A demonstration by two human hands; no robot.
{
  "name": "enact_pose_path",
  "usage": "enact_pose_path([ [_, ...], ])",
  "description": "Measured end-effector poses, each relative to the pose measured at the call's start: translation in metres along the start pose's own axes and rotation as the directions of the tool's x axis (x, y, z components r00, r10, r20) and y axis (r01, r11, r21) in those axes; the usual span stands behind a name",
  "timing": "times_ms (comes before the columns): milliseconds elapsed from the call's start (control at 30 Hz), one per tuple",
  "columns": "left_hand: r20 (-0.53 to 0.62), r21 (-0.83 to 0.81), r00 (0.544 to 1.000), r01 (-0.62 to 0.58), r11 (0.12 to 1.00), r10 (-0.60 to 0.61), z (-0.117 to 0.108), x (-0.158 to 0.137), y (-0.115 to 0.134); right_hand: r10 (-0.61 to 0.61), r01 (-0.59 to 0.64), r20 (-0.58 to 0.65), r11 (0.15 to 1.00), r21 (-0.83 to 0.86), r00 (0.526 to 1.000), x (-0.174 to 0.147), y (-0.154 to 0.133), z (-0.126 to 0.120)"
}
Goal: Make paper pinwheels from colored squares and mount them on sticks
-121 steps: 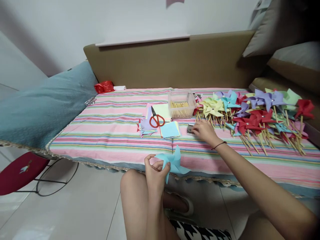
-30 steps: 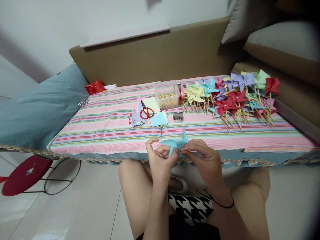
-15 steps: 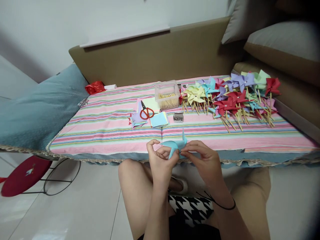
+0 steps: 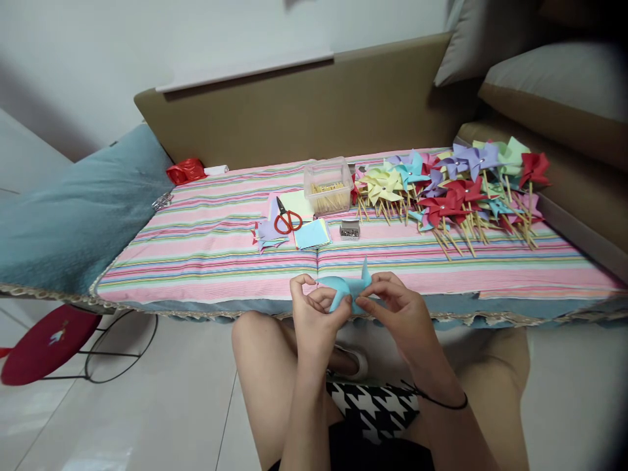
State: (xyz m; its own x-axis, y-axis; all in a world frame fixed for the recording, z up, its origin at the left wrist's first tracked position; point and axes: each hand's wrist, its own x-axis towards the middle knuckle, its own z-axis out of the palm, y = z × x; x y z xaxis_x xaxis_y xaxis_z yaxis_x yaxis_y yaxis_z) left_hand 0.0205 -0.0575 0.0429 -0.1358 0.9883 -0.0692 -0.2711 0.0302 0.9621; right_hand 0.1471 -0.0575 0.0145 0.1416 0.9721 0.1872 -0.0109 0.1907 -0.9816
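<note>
Striped cloth spreads behind the blue pinwheel, which the left hand pinches, likely keeping its folds gathered; the right hand narrows beside it, its grip unclear. Beyond, an open box sits handily near

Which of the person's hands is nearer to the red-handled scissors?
Left. The left hand is on the near side of the scissors, slightly to their right; the right hand is also on the near side, but farther to the right.
</note>
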Motion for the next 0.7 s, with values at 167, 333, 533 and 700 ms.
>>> enact_pose_path([
  [167, 0.010, -0.001, 1.000, -0.006, 1.000, 0.006, -0.002, 0.000, 0.000, 0.098, -0.093, -0.018, 0.976, 0.196, 0.995, 0.000, -0.003, 0.004],
  [333, 0.016, 0.015, 1.000, -0.020, 1.000, 0.020, -0.003, -0.001, 0.002, 0.183, -0.195, 0.067, 0.944, 0.267, 0.981, -0.002, -0.010, 0.004],
  [533, 0.001, 0.048, 0.999, -0.033, 0.998, 0.033, -0.003, -0.002, 0.003, 0.176, -0.176, 0.021, 0.961, 0.212, 0.984, -0.005, -0.013, 0.005],
  [700, 0.003, 0.035, 0.999, -0.036, 0.999, 0.035, -0.004, -0.002, 0.003, 0.161, -0.162, 0.024, 0.962, 0.219, 0.987, -0.005, -0.015, 0.006],
])
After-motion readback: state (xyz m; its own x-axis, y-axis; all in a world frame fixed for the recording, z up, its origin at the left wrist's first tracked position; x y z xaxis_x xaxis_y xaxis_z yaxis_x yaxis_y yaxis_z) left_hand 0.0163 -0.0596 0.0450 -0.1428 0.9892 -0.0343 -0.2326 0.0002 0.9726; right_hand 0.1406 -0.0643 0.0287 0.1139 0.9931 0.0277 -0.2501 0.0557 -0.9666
